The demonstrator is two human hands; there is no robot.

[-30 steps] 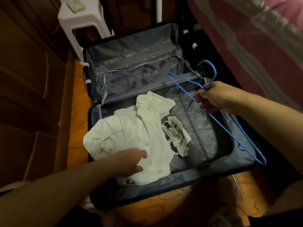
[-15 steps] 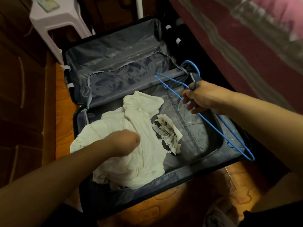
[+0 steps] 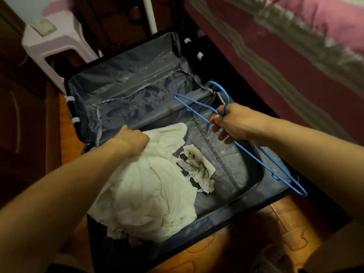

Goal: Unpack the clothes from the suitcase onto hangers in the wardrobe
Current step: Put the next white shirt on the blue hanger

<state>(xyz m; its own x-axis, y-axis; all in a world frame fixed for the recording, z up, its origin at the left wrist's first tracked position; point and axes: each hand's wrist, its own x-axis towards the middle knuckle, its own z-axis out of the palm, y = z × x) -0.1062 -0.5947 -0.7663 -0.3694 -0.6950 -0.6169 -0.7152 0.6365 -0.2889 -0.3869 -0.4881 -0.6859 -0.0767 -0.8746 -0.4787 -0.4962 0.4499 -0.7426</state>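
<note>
Head view looks down into an open suitcase (image 3: 126,91) that fills the middle of the frame, its lid lying flat toward the top so both halves of the lining are exposed. At centre left, the left hand (image 3: 131,139) has its fingers curled into a bunch of the white garment (image 3: 149,190), apparently gathering the cloth to lift it out. This garment is soft, crumpled cotton-like fabric heaped in the lower half of the case, and a black-and-white printed patch (image 3: 194,172) shows at its right edge (whether it belongs to the same piece I cannot tell). At centre right, the right hand (image 3: 234,125) grips a blue hanger (image 3: 256,154) near its hook, fingers wrapped round the thin wire, which runs diagonally toward the lower right. Holding it ready over the case suggests the shirt will be threaded on next. Grey, slightly shiny lining wrinkles throughout. At upper left stands a pale plastic stool (image 3: 57,46); a pink and maroon bedspread (image 3: 285,46) fills the upper right.
</note>
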